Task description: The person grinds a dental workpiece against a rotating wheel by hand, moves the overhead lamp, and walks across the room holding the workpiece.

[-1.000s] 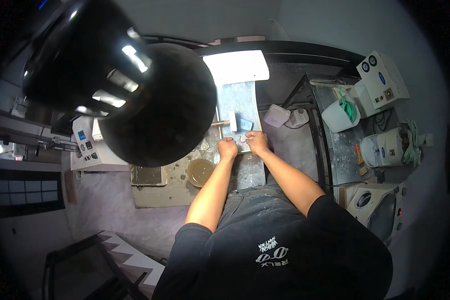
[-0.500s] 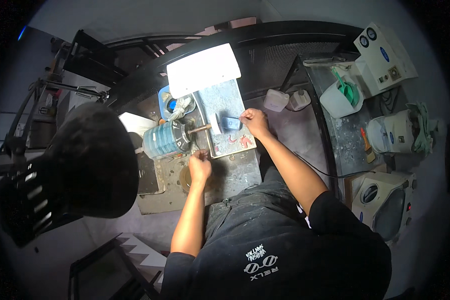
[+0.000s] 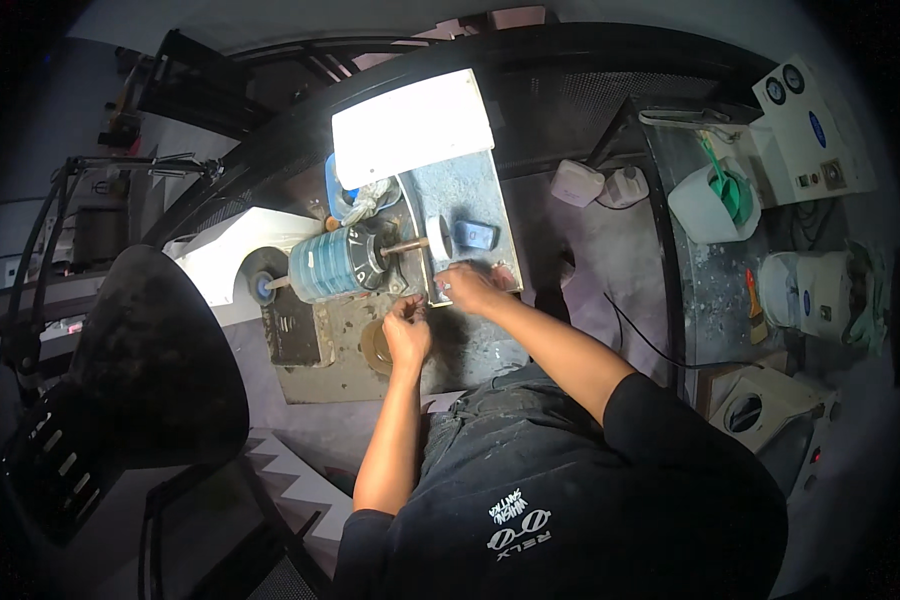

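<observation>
1. a pinkish-red piece (image 3: 503, 277) lies in the tray (image 3: 475, 185), just to the right of the right hand's fingers and close to the near rim.
2. what worries me is the white wheel (image 3: 438, 239) just beyond those fingers: should its shaft (image 3: 406, 245) be turning, a knuckle straying forward could brush it, or anything loosely held could be snatched off. the piece, lying so near the rim, could also be swept over by a careless wrist.
3. the right hand (image 3: 467, 287) reaches in over the near rim, fingers bent and pointing leftward, not spread.
4. the left hand (image 3: 407, 327) hangs just outside the tray's near left corner, fingers curled, tips drawn close together, apart from the right hand.
5. those fingertips are small and shadowed from where i stand, so i can't tell whether either hand pinches anything.
6. farther out, a blue block (image 3: 475, 236) sits beyond the right fingers, beside the wheel; a motor (image 3: 335, 265) lies up and left of the left fingers; a round bowl (image 3: 376, 347) is just left of them.
</observation>
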`<state>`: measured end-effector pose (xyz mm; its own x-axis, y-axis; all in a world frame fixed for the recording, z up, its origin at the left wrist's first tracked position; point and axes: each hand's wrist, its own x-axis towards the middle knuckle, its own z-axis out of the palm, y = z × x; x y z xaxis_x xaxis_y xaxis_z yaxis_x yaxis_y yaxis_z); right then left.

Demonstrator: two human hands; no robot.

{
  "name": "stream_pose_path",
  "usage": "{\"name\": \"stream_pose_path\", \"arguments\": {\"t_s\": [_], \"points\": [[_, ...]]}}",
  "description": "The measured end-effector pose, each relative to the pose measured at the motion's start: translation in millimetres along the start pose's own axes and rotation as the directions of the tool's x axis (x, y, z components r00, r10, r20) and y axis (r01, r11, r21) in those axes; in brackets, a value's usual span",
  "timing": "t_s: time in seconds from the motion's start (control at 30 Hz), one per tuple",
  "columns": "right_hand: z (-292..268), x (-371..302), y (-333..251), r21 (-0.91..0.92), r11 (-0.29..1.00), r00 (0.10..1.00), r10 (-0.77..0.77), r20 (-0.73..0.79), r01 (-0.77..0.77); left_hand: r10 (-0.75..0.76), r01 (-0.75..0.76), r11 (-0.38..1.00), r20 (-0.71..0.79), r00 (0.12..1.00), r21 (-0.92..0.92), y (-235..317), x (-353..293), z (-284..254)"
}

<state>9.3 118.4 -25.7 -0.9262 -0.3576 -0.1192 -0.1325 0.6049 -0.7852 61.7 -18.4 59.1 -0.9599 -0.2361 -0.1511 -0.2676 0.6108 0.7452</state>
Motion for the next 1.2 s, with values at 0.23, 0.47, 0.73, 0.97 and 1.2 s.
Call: {"name": "stream_pose_path", "arguments": {"t_s": [0.23, 0.47, 0.73, 0.97, 1.2], "points": [[36, 21, 25, -0.062, 0.992, 0.993, 0.11, 0.029, -0.108, -0.051, 0.051, 0.993, 0.006, 0.999, -0.103, -10, -6, 4], [9, 2, 8, 0.006, 0.998, 0.995, 0.062, -0.078, -0.062, -0.007, 0.006, 0.994, -0.01, 1.0, -0.11, -21, 0, 3], [-34, -27, -12, 0.779, 0.6, 0.968, 0.249, 0.034, -0.181, 0.133, -0.111, 0.978, 0.119, 0.984, -0.174, 0, 5, 15], [-62, -42, -37, 0.904, 0.36, 0.947, 0.294, 0.125, -0.231, 0.085, 0.036, 0.87, 0.222, 0.971, -0.492, 20, 10, 14], [-71, -47, -50, 0.905, 0.34, 0.94, 0.305, 0.151, -0.255, 0.16, 0.029, 0.78, 0.244, 0.956, -0.625, 16, 17, 8]]}}
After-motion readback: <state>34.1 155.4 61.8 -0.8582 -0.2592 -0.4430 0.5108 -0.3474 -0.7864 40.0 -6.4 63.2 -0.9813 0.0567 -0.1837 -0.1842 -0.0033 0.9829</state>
